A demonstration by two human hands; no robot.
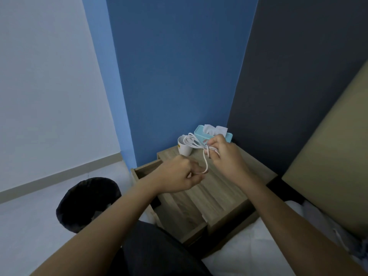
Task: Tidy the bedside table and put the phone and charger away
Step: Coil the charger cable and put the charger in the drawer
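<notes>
A white charger cable [192, 142] hangs in loops above the wooden bedside table [209, 196]. My right hand [225, 156] pinches the bundled loops over the middle of the tabletop. My left hand [181, 174] is closed on the cable's free end, a little lower and to the left. The cable runs taut between the two hands. No phone shows in this view.
A white mug [184, 149] and a teal tissue box [211, 136] stand at the table's back edge against the blue wall. The drawer [143, 171] is open on the left side. A black bin [87, 202] sits on the floor at left. The bed [258, 246] lies at right.
</notes>
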